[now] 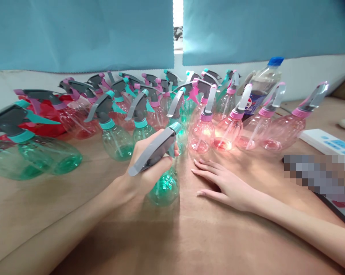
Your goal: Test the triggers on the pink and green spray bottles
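Observation:
My left hand (149,164) is wrapped round the neck of a green spray bottle (164,188), just below its grey trigger head with a teal nozzle. The bottle's base is at the tabletop; whether it touches is hard to tell. My right hand (222,183) lies palm down on the table with its fingers spread, holding nothing. Just beyond its fingertips stands a pink spray bottle (201,133) with a pink collar. Two more green spray bottles with teal collars, one of them the left green bottle (117,143), stand behind my left hand.
Several pink and green spray bottles crowd the back of the brown table (126,244). At the far left are green bottles (53,152). A blue-capped drink bottle (265,80) stands back right, near a white box (327,141) and a pixelated dark-edged object (318,183).

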The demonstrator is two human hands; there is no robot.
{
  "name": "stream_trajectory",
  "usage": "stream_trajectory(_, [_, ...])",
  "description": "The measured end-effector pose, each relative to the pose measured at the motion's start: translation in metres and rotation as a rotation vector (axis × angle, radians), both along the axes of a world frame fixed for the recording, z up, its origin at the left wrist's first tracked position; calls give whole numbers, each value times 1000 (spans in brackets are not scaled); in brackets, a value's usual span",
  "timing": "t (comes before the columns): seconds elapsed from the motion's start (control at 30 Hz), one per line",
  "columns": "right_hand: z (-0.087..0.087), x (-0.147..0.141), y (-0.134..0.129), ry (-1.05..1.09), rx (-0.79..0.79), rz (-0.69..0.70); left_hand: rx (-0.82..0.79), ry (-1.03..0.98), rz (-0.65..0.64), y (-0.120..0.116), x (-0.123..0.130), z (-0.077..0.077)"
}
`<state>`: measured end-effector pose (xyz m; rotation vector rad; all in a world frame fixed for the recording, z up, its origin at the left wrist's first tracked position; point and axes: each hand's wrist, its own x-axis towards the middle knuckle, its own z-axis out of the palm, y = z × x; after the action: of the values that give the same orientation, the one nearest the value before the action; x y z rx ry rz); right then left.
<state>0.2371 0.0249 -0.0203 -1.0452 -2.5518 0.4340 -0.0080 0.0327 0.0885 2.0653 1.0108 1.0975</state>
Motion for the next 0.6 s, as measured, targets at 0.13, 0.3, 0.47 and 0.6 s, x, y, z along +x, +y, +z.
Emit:
stream_trajectory(0.13, [0, 0, 0, 3, -1, -1, -32, -52, -15, 0, 0, 1])
stream_trajectory(0.3, [0, 0, 1, -30, 0, 2, -47, -63, -23, 0, -2, -1])
stream_trajectory(0.47, [0, 0, 0, -25, -2, 1, -104, -63, -22, 0, -2, -3])
stream_trajectory(0.6, [-2, 0, 0, -7, 2, 0, -70, -66, -10, -1, 0, -1])
